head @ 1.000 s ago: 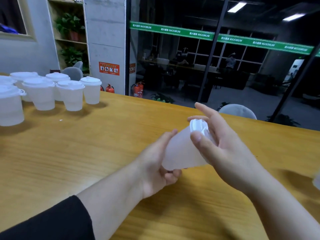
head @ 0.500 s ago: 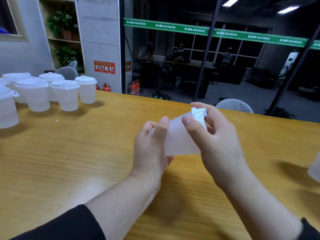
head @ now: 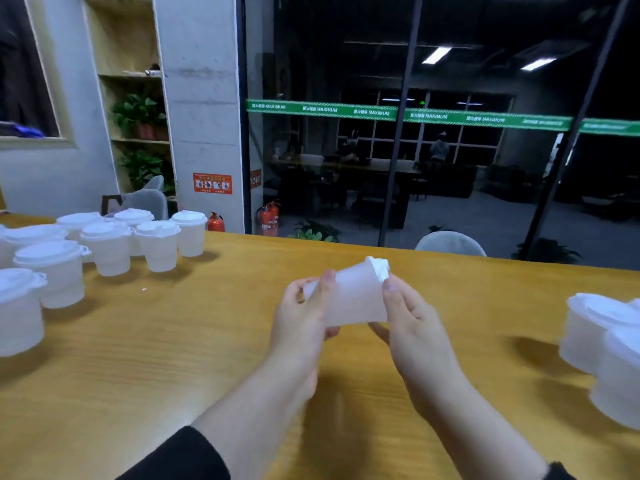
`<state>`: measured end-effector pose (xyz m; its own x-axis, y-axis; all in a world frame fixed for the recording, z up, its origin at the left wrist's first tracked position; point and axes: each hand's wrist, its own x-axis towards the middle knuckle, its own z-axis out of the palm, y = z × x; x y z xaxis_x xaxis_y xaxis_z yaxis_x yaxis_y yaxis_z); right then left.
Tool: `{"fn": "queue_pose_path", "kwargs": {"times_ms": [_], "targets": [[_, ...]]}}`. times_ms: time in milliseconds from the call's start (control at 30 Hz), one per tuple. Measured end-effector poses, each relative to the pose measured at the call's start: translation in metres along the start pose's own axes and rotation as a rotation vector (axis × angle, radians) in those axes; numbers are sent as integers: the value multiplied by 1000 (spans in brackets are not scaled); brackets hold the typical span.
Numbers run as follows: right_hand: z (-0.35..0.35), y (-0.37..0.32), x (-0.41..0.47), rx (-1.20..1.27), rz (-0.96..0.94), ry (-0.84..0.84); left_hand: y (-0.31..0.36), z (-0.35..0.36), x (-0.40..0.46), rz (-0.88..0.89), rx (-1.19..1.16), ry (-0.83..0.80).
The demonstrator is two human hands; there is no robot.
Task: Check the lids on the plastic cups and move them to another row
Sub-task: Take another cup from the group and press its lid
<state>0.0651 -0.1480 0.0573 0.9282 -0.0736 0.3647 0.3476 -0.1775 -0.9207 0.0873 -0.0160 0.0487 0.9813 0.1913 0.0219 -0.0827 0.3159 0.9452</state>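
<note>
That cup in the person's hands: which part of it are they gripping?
Both hands hold the lidded cup tipped sideways: left hand around its base end, right hand at the lid end.

Eleven lidded cups (head: 157,245), two hands (head: 301,318), one table (head: 138,358)

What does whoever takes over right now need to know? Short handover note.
Left hand: grips the base end of the held cup.
Right hand: holds the lid end; thumb on the lid.
Held cup is tipped sideways above the table, lid on.
Lidded cups on the left; more at the right edge.
Done: cup picked up. Left: finish the lid check, set it down in a row, continue.
</note>
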Motion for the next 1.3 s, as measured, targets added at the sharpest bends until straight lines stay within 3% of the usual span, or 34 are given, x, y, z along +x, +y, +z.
{"fn": "queue_pose_path", "kwargs": {"times_ms": [133, 233, 300, 367, 533, 667, 900, 1000, 1233, 1300], "targets": [[-13, -35, -35, 216, 19, -41, 67, 22, -19, 467, 373, -1], [-28, -51, -56, 821, 230, -55, 123, 46, -38, 698, 798, -214], [-34, -56, -69, 1174, 336, -59, 147, 67, -56, 714, 1113, -370], [-37, -57, -86, 1334, 366, -69, 159, 89, -75, 723, 1366, -468], [-47, -56, -120, 1455, 365, -41, 153, 118, -109, 743, 1532, -572], [-71, -58, -142, 1423, 416, 22, 141, 125, -130, 747, 1446, -559], [-135, -67, -163, 1097, 406, 212, 71, 116, -160, 725, 914, -422], [-167, -67, -167, 854, 325, 251, 31, 113, -172, 574, 675, -477], [-191, -42, -149, 157, 176, 297, -34, 119, -171, 266, 632, -514], [-191, -30, -140, 18, 127, 264, -42, 125, -166, 102, 538, -490]]}}
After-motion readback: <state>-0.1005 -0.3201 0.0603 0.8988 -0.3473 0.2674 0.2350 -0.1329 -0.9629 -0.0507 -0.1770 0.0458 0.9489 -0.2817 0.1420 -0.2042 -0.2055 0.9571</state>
